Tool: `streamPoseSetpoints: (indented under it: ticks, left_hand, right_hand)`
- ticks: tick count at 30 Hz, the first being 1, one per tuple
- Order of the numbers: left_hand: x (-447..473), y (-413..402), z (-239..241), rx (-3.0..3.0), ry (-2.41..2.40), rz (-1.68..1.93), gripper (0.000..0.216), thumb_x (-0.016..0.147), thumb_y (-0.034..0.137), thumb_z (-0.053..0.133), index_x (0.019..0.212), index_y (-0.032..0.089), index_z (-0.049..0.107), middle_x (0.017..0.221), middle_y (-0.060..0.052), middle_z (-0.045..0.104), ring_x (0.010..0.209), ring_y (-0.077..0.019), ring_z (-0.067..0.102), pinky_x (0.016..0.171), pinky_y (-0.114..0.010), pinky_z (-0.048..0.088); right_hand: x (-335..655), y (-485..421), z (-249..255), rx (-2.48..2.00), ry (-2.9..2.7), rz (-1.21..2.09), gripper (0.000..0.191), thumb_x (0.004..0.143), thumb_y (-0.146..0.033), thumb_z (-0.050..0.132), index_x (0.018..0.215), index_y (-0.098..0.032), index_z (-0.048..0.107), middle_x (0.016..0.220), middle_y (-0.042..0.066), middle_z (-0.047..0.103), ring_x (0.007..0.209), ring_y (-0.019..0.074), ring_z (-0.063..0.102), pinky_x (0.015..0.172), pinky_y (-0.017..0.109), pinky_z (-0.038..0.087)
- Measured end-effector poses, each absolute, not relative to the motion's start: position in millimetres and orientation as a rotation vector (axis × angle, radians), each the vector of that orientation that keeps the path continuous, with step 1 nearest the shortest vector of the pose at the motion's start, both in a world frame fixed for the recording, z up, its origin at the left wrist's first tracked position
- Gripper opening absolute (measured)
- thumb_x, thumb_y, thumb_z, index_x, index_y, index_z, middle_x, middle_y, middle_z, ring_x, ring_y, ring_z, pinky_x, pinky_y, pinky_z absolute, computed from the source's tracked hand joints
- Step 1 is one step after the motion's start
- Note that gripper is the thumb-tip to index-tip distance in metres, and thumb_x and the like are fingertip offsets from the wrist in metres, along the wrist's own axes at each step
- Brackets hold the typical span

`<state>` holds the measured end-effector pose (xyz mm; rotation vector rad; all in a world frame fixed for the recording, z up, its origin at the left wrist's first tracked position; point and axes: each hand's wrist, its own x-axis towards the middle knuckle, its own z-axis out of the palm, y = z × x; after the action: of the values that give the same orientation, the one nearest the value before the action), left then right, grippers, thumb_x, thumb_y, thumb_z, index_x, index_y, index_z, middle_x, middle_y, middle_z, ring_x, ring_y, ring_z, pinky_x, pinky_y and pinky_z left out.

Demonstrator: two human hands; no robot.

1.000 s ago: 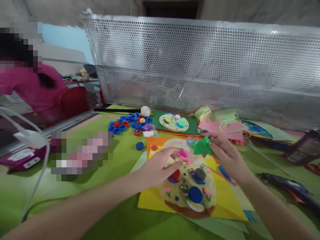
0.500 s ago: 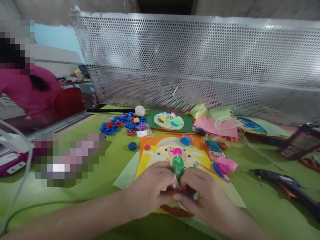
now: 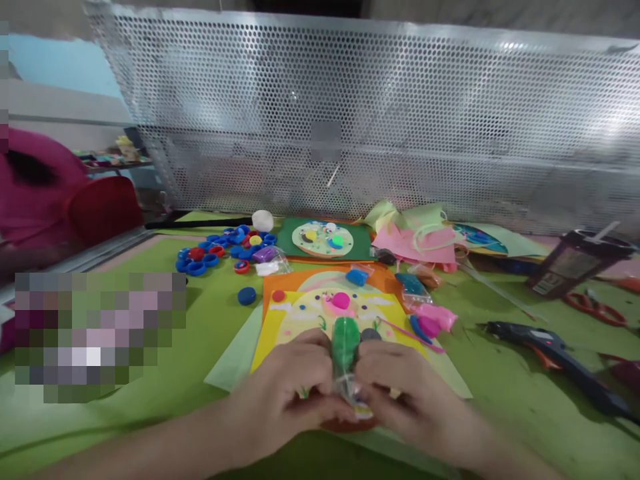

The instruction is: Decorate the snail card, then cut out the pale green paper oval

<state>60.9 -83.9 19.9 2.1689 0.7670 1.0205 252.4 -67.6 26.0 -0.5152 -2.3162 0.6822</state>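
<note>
**Green packet [image 3: 345, 343] now low at centre, pinched between both hands**

Since a second ago the packet has come down from the centre right of the frame, where the right hand [image 3: 413, 393] held it alone, and the left hand [image 3: 285, 397] has left the collage to meet it. A pink packet [image 3: 434, 319] now lies at the right edge of the yellow sheet [image 3: 280, 327].

Both hands are closed on the green packet, fingertips meeting at its clear plastic end, which sits lower in the frame. Its long axis runs almost straight up the frame, with the green bulk pointing toward the top. The left hand comes in from the lower left and the right from the lower right, so neither is nearer. The packet hangs just above the yellow sheet on the green surface [image 3: 505, 400].

A glue gun [image 3: 550, 350] lies well apart at right. No writing can be read: the label on the dark cup [image 3: 573, 263] at far right is too blurred, and the patch on the perforated screen [image 3: 350, 100] is obscured.
</note>
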Motion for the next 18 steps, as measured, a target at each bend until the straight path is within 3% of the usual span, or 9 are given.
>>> streamPoseSetpoints:
  ticks: [3, 6, 8, 10, 12, 15, 18]
  left_hand:
    - [57.7, -82.5, 24.8, 2.009, 0.917, 0.961, 0.037, 0.083, 0.028, 0.054, 0.055, 0.023, 0.03, 0.06, 0.007, 0.035, 0.059, -0.0122, 0.037, 0.054, -0.022, 0.032]
    - [57.0, -81.6, 25.0, 1.987, 1.014, 0.884, 0.032, 0.081, 0.022, 0.051, 0.057, 0.023, 0.031, 0.064, 0.006, 0.038, 0.06, -0.0119, 0.039, 0.056, -0.023, 0.033]
    - [57.9, -81.6, 23.8, 1.981, 1.024, 0.847, 0.028, 0.081, 0.021, 0.049, 0.057, 0.023, 0.034, 0.065, 0.005, 0.041, 0.061, -0.012, 0.042, 0.058, -0.023, 0.034]
    - [58.5, -82.2, 23.3, 1.974, 1.002, 0.82, 0.025, 0.08, 0.021, 0.049, 0.058, 0.022, 0.037, 0.067, 0.004, 0.045, 0.063, -0.0125, 0.045, 0.06, -0.024, 0.037]
    - [58.3, -83.2, 23.9, 1.969, 0.961, 0.798, 0.023, 0.08, 0.02, 0.05, 0.059, 0.022, 0.04, 0.07, 0.003, 0.048, 0.067, -0.0132, 0.049, 0.063, -0.024, 0.04]
    - [56.8, -83.9, 25.3, 1.992, 0.919, 0.775, 0.02, 0.08, 0.021, 0.051, 0.062, 0.022, 0.044, 0.072, 0.002, 0.051, 0.071, -0.0141, 0.052, 0.067, -0.025, 0.041]
    - [56.0, -82.7, 24.9, 2.027, 1.013, 0.84, 0.02, 0.084, 0.025, 0.045, 0.064, 0.022, 0.046, 0.072, 0.001, 0.051, 0.07, -0.0149, 0.052, 0.065, -0.026, 0.042]
  right_hand:
    - [258.0, -60.3, 27.8, -0.532, -2.284, 0.535, 0.026, 0.085, -0.012, 0.043, 0.061, -0.02, 0.038, 0.058, -0.004, 0.039, 0.055, 0.0101, 0.038, 0.05, 0.02, 0.032]
    - [262.3, -54.8, 25.6, -0.533, -2.37, 0.328, 0.022, 0.086, -0.016, 0.045, 0.064, -0.02, 0.043, 0.061, -0.002, 0.047, 0.061, 0.0123, 0.044, 0.056, 0.023, 0.038]
    - [264.6, -52.7, 22.1, -0.557, -2.397, 0.161, 0.015, 0.086, -0.029, 0.052, 0.077, -0.018, 0.048, 0.077, 0.005, 0.056, 0.076, 0.0176, 0.052, 0.067, 0.03, 0.045]
    - [265.9, -51.6, 18.6, -0.557, -2.419, -0.06, 0.036, 0.081, -0.043, 0.057, 0.098, -0.014, 0.048, 0.103, 0.017, 0.055, 0.099, 0.0283, 0.05, 0.079, 0.044, 0.046]
    - [266.1, -51.0, 16.3, -0.529, -2.445, -0.225, 0.045, 0.083, -0.039, 0.055, 0.115, -0.011, 0.041, 0.119, 0.022, 0.049, 0.113, 0.0342, 0.043, 0.087, 0.053, 0.041]
    - [265.0, -50.8, 16.2, -0.516, -2.53, -0.195, 0.035, 0.087, -0.02, 0.047, 0.121, -0.012, 0.042, 0.115, 0.015, 0.057, 0.111, 0.0277, 0.048, 0.092, 0.047, 0.042]
    - [264.5, -50.9, 18.3, -0.533, -2.512, -0.065, 0.027, 0.087, -0.015, 0.045, 0.113, -0.011, 0.049, 0.104, 0.011, 0.063, 0.103, 0.0224, 0.053, 0.09, 0.038, 0.046]
